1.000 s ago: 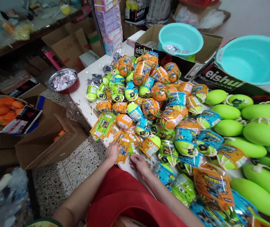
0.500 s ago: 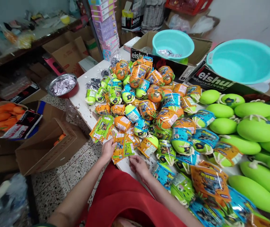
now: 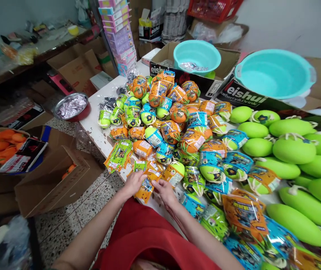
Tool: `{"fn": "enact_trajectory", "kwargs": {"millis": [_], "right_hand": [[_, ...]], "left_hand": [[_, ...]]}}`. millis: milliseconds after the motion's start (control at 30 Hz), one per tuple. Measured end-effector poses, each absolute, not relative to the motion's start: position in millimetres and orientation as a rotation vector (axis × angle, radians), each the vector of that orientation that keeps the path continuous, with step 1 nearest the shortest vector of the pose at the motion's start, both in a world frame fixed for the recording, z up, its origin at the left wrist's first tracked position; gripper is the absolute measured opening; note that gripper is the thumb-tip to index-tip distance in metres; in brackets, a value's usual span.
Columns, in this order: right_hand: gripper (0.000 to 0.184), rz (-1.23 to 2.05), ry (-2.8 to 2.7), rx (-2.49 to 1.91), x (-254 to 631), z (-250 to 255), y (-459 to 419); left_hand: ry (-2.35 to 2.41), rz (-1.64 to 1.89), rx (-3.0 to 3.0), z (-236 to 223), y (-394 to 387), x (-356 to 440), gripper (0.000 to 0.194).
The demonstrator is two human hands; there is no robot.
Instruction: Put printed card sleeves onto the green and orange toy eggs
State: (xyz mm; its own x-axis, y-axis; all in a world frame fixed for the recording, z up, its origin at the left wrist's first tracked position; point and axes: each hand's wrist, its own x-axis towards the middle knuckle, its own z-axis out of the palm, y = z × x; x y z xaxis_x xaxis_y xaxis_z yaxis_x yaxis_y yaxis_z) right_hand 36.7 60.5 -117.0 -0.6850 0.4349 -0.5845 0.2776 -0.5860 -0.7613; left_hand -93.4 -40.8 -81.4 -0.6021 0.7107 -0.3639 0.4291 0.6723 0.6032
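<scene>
Near the table's front edge, an orange printed packet [image 3: 146, 187] lies between my two hands. My left hand [image 3: 133, 183] has its fingers closed at the packet's left edge. My right hand [image 3: 164, 191] pinches its right side with thumb and fingers. Behind it lie more flat orange packets [image 3: 153, 165], and a stack of green packets [image 3: 119, 154] sits to the left. A green toy in an orange wrapper [image 3: 174, 173] rests just beyond my right hand. Farther back rises a heap of wrapped orange and green toys [image 3: 160, 120].
Unwrapped green oval toys [image 3: 292, 150] cover the table's right side. Two turquoise basins [image 3: 274, 75] sit on cartons along the back. A metal bowl of small sachets [image 3: 72, 107] stands at the left edge. Open cardboard boxes [image 3: 56, 176], some holding orange toys, stand on the floor.
My left hand has moved an orange packet rightward over the others, and my right hand has come up to take its other side. The view has shifted slightly rightward.
</scene>
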Motion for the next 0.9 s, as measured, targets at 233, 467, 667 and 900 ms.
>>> {"fn": "enact_trajectory", "kwargs": {"millis": [233,467,667,900], "right_hand": [[0.042,2.195,-1.375,-1.197,53,-82,73],[0.035,1.925,-1.393,-1.242,81,-57,95],[0.036,1.970,-1.372,-1.221,111,-34,123],[0.040,1.840,-1.339,-1.274,126,-20,145]], "left_hand": [[2.337,0.534,1.034,-58,-10,-71,0.026],[2.302,0.469,1.213,-36,26,-49,0.031],[2.123,0.766,1.200,-12,59,-31,0.030],[2.222,0.682,1.311,0,93,-17,0.036]]}}
